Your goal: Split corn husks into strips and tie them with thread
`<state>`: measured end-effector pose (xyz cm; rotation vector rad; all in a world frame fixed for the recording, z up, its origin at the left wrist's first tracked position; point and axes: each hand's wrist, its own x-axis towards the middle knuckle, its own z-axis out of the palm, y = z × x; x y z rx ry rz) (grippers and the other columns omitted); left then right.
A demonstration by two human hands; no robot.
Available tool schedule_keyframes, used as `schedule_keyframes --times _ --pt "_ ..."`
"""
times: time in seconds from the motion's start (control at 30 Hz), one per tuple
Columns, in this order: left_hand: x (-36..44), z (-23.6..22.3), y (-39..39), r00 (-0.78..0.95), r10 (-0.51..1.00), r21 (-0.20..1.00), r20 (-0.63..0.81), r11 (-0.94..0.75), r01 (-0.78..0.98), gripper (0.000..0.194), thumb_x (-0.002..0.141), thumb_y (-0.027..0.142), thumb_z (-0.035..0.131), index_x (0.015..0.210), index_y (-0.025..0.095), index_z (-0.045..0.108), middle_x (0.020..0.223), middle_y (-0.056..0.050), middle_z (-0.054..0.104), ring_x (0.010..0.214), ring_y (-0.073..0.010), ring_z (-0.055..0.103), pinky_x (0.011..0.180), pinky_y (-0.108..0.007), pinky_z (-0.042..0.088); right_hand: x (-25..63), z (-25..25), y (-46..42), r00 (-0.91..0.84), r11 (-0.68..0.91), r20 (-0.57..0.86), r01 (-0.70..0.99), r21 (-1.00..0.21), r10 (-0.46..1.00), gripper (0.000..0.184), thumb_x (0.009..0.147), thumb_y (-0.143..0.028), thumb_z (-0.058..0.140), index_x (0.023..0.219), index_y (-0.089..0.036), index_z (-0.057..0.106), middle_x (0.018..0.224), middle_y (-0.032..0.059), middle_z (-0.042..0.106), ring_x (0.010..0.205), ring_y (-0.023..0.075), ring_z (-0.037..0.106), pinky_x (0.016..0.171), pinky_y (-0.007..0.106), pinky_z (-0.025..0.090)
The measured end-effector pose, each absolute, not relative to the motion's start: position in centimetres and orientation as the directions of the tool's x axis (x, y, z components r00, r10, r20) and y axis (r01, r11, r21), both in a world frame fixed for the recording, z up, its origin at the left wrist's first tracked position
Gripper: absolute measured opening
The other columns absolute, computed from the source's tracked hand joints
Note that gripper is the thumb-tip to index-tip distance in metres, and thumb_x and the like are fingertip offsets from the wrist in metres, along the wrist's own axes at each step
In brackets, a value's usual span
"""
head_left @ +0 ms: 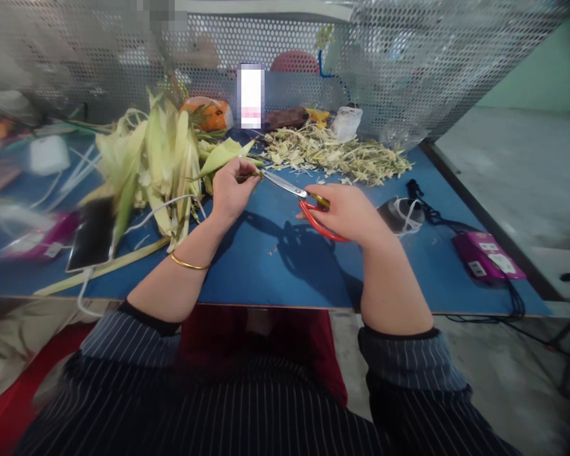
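My right hand (344,209) is closed round the red handles of a pair of scissors (285,183), whose blades point left towards my other hand. Between the thumb and fingers of my left hand (232,190) is a corn husk (228,155), a pale green leaf that spreads out behind the fingers. The blade tips reach the end of the husk at my fingertips; whether they touch it I cannot tell. A heap of whole corn husks (159,158) lies left of my left hand. Beyond the scissors is a pile of cut husk pieces (332,152).
A phone (92,234) with a white cable lies at the left, by a purple packet (42,237). A dark cup-like object (401,215) and another purple packet (487,256) with black cords are at the right. A perforated metal screen (285,38) stands behind the blue table (285,266).
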<state>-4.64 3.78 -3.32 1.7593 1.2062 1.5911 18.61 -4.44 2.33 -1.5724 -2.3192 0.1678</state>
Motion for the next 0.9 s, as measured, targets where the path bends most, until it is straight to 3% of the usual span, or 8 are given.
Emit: schedule_keyframes --times 0.43,0.67,0.8,0.9 --pt "-4.60 -3.23 3.64 -0.050 0.850 0.823 0.524 -0.491 0.284 0.013 0.072 0.008 0.073 0.077 0.018 0.067 0.076 0.000 0.070 0.072 -0.0125 0.062 0.071 -0.025 0.049 18.97 1.69 -4.01 -0.323 0.365 0.223 0.913 -0.181 0.920 0.029 0.088 -0.040 0.056 0.105 -0.022 0.072 0.092 0.0078 0.073 0.083 0.0241 0.064 0.071 0.032 0.041" --pt "-4.61 -3.27 3.70 -0.053 0.852 0.828 0.521 -0.488 0.277 0.014 0.072 0.008 0.073 0.077 0.018 0.066 0.076 0.000 0.070 0.072 -0.0124 0.062 0.071 -0.025 0.049 18.70 2.22 -4.28 -0.323 0.352 0.211 0.929 -0.116 0.923 0.028 0.088 -0.044 0.059 0.101 -0.022 0.071 0.086 0.0068 0.072 0.077 0.0234 0.062 0.065 0.031 0.036" --pt "-4.50 -3.19 3.63 -0.083 0.874 0.864 0.478 -0.451 0.224 0.016 0.069 0.008 0.075 0.076 0.019 0.066 0.076 0.001 0.069 0.074 -0.0128 0.062 0.075 -0.026 0.050 18.49 2.44 -4.21 -0.250 0.290 0.243 0.946 -0.145 0.937 0.030 0.089 -0.047 0.058 0.100 -0.022 0.070 0.088 0.0072 0.072 0.078 0.0242 0.063 0.065 0.031 0.036" --pt "-4.20 -2.96 3.26 -0.097 0.928 0.933 0.360 -0.356 0.054 0.017 0.069 0.008 0.076 0.078 0.019 0.066 0.081 0.001 0.069 0.076 -0.0124 0.062 0.075 -0.026 0.051 18.63 2.13 -3.76 -0.141 0.179 0.257 0.975 -0.131 0.956 0.032 0.090 -0.046 0.056 0.107 -0.021 0.068 0.094 0.0097 0.073 0.082 0.0264 0.065 0.067 0.032 0.038"
